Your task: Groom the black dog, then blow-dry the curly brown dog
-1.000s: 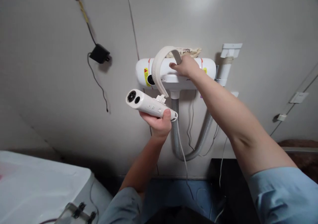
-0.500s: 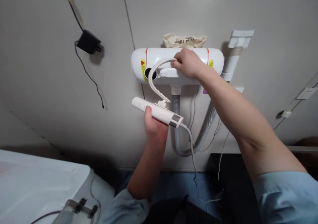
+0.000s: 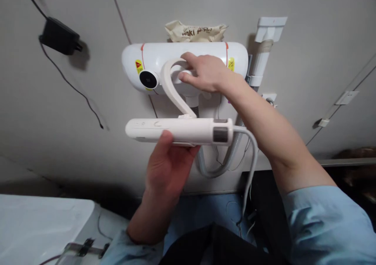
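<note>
My left hand (image 3: 169,159) holds a white tube-shaped device (image 3: 179,131) from below, with its thumb on the front face. The device lies level, with dark vents and a cable (image 3: 253,155) at its right end. A curved white hook (image 3: 170,87) rises from its upper side. My right hand (image 3: 202,71) has thumb and fingers around the hook's upper end, which they partly hide. Behind it is a white wall-mounted unit (image 3: 190,49) with a round black display (image 3: 148,80) and a grey corrugated hose (image 3: 219,174) below. Whether the hook touches that unit I cannot tell.
A cream printed bag (image 3: 195,33) sits on top of the wall unit. To its right a white nozzle (image 3: 268,28) hangs on the wall. A black power adapter (image 3: 60,36) dangles at the left. Below are a white tub (image 3: 44,218) and something black (image 3: 261,206).
The tube-shaped device has come up closer to me and turned from slanted to level. The round display now shows beside the hook. My view has shifted, so the wall unit sits farther left.
</note>
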A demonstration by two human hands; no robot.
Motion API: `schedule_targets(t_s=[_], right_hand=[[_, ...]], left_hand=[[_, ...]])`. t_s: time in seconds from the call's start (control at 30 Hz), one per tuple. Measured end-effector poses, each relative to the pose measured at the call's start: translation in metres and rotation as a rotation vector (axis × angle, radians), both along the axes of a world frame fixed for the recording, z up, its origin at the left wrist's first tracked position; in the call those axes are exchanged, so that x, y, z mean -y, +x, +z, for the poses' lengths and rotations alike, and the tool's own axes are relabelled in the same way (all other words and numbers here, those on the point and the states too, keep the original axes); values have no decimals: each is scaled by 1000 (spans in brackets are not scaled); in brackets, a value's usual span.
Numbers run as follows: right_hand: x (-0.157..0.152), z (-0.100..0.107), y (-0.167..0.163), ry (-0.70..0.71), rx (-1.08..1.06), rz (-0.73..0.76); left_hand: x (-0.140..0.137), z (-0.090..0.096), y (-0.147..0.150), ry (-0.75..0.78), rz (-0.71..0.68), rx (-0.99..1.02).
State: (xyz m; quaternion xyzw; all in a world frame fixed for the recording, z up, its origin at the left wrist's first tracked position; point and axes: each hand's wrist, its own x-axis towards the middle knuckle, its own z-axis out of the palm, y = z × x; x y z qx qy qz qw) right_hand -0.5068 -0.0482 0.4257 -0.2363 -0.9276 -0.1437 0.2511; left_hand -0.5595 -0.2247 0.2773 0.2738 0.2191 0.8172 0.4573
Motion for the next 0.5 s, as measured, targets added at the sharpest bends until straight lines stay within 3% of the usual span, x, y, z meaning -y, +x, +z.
schedule_targets(t_s=[0.1,0.27,0.37,0.5], right_hand=[[-6,-2,6,38,-53,52],[-15,-4,5,66,-145,138],[-15,-10,1,60,-243,121],[-10,-16,2,21,-312,-17]], left_hand=[[-5,0,10,-10,3,36],[-24,-23,24,13,78,91],[-36,-29,35,66,151,110],[-42,-19,55,119,138,91]])
